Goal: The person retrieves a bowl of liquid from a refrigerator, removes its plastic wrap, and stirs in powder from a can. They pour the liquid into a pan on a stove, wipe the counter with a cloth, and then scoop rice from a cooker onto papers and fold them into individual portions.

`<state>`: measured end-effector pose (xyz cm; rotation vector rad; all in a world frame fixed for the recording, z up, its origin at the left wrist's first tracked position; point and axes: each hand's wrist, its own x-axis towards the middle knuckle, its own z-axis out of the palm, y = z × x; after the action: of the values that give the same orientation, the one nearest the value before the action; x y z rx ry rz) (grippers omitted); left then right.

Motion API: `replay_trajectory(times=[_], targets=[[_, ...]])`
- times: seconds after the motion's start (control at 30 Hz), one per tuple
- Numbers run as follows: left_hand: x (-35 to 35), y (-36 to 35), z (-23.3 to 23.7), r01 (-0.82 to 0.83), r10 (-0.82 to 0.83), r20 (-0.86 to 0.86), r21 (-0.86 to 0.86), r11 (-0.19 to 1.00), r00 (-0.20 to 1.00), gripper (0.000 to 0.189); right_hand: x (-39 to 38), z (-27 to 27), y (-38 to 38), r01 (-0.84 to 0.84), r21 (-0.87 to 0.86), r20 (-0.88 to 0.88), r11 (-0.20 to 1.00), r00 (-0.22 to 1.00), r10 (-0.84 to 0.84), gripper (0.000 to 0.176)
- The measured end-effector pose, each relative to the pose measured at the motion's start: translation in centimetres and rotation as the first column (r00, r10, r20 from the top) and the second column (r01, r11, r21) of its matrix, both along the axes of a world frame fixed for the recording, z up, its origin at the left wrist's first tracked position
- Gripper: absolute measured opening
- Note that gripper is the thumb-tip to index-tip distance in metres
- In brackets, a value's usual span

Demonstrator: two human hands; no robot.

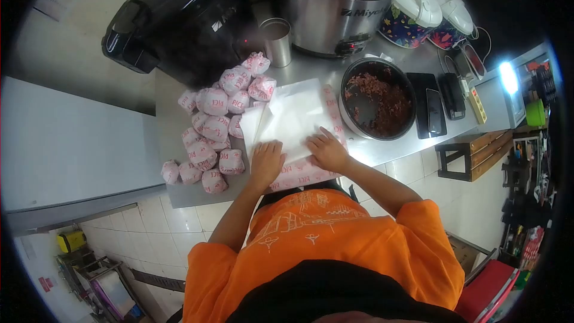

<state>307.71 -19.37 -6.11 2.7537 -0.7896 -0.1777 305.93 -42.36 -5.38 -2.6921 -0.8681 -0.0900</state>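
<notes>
A stack of white wrapping paper [293, 116] with red-and-pink print along its border lies in front of me on the steel table. My left hand [268, 160] rests on the near left part of the paper, fingers laid out on it. My right hand [327, 151] is on the paper's near right part, its fingers stretched and slightly spread. Neither hand shows anything gripped. To the left sits a pile of wrapped round bundles [214, 101] in the same printed paper. A round pot [378, 98] of reddish-brown rice-like food stands right of the paper.
Behind are a black cooker [179, 24], a steel cooker [341, 18], a metal cup [276, 42] and two patterned rice cookers [412, 15]. A phone [435, 112], a dark tray [421, 93] and a yellow power strip [477, 106] lie right of the pot. A wooden bench [478, 154] stands beyond.
</notes>
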Motion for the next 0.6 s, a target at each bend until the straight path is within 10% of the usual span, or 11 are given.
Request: replay_trajectory(times=[0.13, 0.2, 0.3, 0.37, 0.6], targets=[[-1.4, -0.2, 3.2, -0.096, 0.074, -0.4, -0.036, 0.995, 0.914, 0.057, 1.1, 1.4, -0.3, 0.019, -0.033, -0.283, 0.999, 0.959, -0.027, 0.032], [-2.0, -0.3, 3.3, 0.045, -0.042, 0.075, -0.042, 0.998, 0.996, 0.062, 1.7, 1.8, -0.3, 0.084, 0.018, -0.36, 0.996, 0.93, -0.072, 0.028], [-1.2, -0.4, 2.2, 0.139, -0.147, 0.218, 0.054, 0.989, 0.965, 0.061, 3.0, 2.1, -0.1, 0.197, 0.031, -0.567, 0.98, 0.811, -0.145, 0.031], [-0.4, -0.7, 1.0, 0.119, -0.121, 0.173, 0.023, 0.993, 0.977, 0.058, 3.2, 1.5, 0.0, 0.119, -0.032, -0.019, 0.992, 0.993, -0.12, 0.031], [2.1, -1.5, 1.7, 0.088, -0.057, 0.207, -0.146, 0.985, 0.977, 0.039, 1.6, 0.2, 1.8, 0.049, 0.099, 0.212, 0.994, 0.975, -0.069, 0.022]])
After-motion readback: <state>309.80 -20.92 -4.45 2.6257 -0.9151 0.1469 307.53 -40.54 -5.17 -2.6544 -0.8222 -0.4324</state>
